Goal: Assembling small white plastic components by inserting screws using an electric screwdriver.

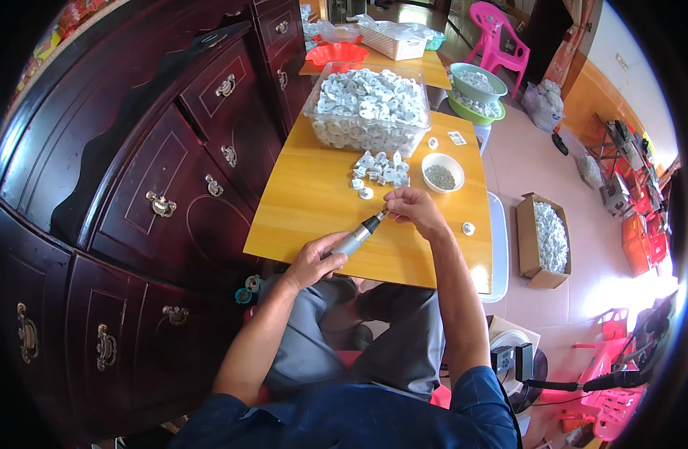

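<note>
Your left hand [312,260] grips the electric screwdriver [356,238] near the bench [306,202] front edge; right hand [413,207] pinches a small white part at its tip, beside the loose white parts pile [380,170].

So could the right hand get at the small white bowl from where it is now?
Probably yes. The right hand sits just short of the small white bowl on the wooden table, with bare tabletop between them. It is pinching something small against the driver tip, though, so its fingers are occupied.
</note>
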Demonstrator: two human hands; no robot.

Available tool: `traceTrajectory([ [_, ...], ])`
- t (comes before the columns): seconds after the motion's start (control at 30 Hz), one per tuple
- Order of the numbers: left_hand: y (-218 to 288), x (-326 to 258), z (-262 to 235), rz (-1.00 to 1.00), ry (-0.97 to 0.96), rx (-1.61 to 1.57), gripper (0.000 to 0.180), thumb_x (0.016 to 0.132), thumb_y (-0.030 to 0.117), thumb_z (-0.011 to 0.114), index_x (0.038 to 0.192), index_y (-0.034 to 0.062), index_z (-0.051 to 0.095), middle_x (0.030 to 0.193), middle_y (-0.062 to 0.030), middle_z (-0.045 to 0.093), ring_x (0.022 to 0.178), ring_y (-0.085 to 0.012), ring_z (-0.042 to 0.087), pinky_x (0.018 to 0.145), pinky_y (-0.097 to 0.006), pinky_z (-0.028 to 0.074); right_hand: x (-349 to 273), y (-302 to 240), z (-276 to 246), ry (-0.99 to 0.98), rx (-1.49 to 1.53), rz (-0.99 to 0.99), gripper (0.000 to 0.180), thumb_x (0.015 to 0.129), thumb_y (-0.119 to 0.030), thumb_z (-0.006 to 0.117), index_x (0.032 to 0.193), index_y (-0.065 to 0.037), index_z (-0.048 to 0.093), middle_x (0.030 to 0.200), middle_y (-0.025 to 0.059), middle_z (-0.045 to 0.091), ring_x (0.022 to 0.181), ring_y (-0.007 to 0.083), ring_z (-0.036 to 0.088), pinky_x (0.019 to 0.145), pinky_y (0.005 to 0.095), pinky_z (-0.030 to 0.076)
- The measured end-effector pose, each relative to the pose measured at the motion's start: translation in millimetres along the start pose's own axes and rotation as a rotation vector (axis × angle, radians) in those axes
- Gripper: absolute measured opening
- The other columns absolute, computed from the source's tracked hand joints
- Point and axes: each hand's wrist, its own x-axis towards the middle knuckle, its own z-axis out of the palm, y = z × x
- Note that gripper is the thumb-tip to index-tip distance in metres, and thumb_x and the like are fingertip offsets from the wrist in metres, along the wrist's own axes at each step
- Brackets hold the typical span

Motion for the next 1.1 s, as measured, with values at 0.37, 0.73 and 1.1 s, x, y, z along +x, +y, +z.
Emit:
traceTrajectory([
  [0.37, -0.1, 3.0, 5.0, 0.007, 0.053, 0.004, 0.053, 0.095, 0.026, 0.064, 0.141, 0.0034, 0.05, 0.081, 0.0004, 0.059, 0.062, -0.0027, 0.05, 0.052, -0.018, 0.044, -16.4, 21.6, -6.1, 0.671, -0.574, -0.368, 0.028, 0.082, -0.016, 0.075, 0.105, -0.003, 0.067, 0.099, 0.0097, 0.069, 0.072, 0.0191, 0.068, 0.067, 0.0332, 0.054],
  [0.73, -4.2, 3.4, 5.0, -0.016, 0.116, 0.015, 0.054, 0.094, 0.024, 0.064, 0.14, 0.0, 0.05, 0.083, -0.0003, 0.06, 0.063, -0.0033, 0.05, 0.052, -0.019, 0.044, -6.0, 39.5, 22.7, 0.579, -0.878, -0.349, 0.023, 0.081, -0.015, 0.069, 0.103, -0.01, 0.068, 0.091, 0.0149, 0.065, 0.08, 0.0313, 0.066, 0.074, 0.042, 0.053],
  [1.1, -1.2, 4.8, 5.4, -0.028, 0.089, 0.08, 0.051, 0.094, 0.025, 0.061, 0.138, 0.0006, 0.052, 0.08, 0.0, 0.059, 0.061, -0.0045, 0.05, 0.053, -0.022, 0.043, -7.8, 49.3, 26.8, 0.564, -0.465, -0.309, 0.026, 0.08, -0.014, 0.076, 0.105, -0.006, 0.074, 0.087, 0.0087, 0.072, 0.07, 0.0129, 0.063, 0.07, 0.0278, 0.053],
])
